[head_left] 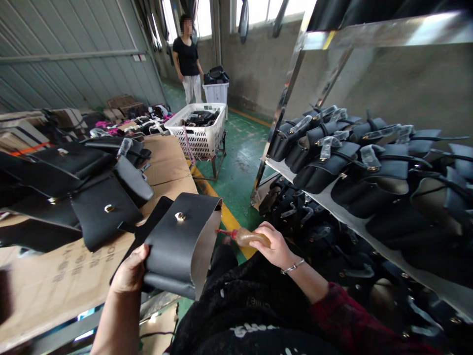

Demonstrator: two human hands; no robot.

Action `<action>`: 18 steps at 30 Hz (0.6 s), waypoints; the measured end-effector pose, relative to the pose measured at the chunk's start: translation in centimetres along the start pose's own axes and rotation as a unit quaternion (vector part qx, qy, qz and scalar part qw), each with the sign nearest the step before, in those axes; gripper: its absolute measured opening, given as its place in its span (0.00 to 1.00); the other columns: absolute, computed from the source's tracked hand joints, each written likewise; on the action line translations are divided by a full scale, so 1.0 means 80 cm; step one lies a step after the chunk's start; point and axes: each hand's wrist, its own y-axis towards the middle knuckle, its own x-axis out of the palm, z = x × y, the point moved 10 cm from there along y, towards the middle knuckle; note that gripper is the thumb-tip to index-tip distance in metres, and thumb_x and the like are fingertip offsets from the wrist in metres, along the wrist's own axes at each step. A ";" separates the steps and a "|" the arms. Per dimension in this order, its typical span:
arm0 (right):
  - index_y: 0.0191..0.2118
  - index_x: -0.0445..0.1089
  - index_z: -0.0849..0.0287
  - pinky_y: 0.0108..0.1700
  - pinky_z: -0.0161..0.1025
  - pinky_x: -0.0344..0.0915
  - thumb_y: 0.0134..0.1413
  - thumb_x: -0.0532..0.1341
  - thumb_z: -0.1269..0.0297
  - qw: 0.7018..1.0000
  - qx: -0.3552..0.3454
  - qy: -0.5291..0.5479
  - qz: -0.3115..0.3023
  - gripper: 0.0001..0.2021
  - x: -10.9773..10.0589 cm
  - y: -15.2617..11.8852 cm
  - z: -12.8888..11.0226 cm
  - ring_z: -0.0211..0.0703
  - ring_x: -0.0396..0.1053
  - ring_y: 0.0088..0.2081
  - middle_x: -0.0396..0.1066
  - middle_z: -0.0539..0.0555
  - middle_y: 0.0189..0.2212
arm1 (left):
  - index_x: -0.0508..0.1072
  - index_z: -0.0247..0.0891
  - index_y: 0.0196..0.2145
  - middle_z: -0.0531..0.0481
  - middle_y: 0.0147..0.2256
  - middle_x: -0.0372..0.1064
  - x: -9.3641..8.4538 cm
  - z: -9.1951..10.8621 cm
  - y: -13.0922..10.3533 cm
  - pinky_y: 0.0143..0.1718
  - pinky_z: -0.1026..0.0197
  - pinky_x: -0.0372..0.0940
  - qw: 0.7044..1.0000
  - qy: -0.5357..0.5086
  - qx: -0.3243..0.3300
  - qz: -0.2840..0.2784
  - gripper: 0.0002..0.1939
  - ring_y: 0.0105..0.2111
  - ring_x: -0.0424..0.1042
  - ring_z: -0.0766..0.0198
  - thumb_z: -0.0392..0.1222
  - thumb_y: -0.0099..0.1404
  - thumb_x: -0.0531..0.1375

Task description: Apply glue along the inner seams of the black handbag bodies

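My left hand [130,270] grips a black handbag [172,246] by its left side, thumb on top and the other fingers hidden behind. The bag is tilted, with a small gold clasp [180,216] on its upper face and its pale open side [205,246] facing right. In my right hand [274,245] is a squeeze bottle [249,238] of amber colour with a red nozzle. My fingers are wrapped round it, and the nozzle points left at the edge of the bag's open side. Whether the tip touches the edge I cannot tell.
More black bags [105,209] lie on a cardboard-covered table [166,162] to the left. A metal rack [314,195] full of bags stands on the right. Ahead are a white basket [201,140], a grey bin [216,92] and a standing person [186,56].
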 end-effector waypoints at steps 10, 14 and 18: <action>0.38 0.70 0.56 0.33 0.39 0.71 0.53 0.65 0.69 0.998 0.006 0.044 -0.035 0.06 0.013 -0.032 -0.025 0.43 0.70 0.31 0.68 0.52 0.32 | 0.79 0.43 0.31 0.44 0.29 0.80 0.016 0.007 -0.008 0.43 0.48 0.75 1.000 -0.010 -0.013 -0.014 0.22 0.47 0.76 0.34 0.50 0.36 0.74; 0.36 0.69 0.56 0.32 0.38 0.70 0.53 0.65 0.68 0.995 0.013 0.077 -0.067 0.05 0.021 -0.047 -0.044 0.42 0.68 0.30 0.68 0.52 0.31 | 0.80 0.43 0.36 0.46 0.30 0.81 0.018 0.010 -0.010 0.42 0.48 0.75 1.000 -0.010 -0.007 -0.011 0.24 0.46 0.76 0.36 0.48 0.38 0.73; 0.35 0.70 0.57 0.31 0.38 0.69 0.54 0.65 0.66 0.991 0.015 0.093 -0.091 0.04 0.030 -0.057 -0.051 0.42 0.68 0.29 0.68 0.52 0.30 | 0.80 0.39 0.37 0.45 0.30 0.80 0.019 0.012 -0.012 0.42 0.48 0.74 1.000 -0.010 0.000 -0.009 0.26 0.44 0.77 0.37 0.48 0.37 0.73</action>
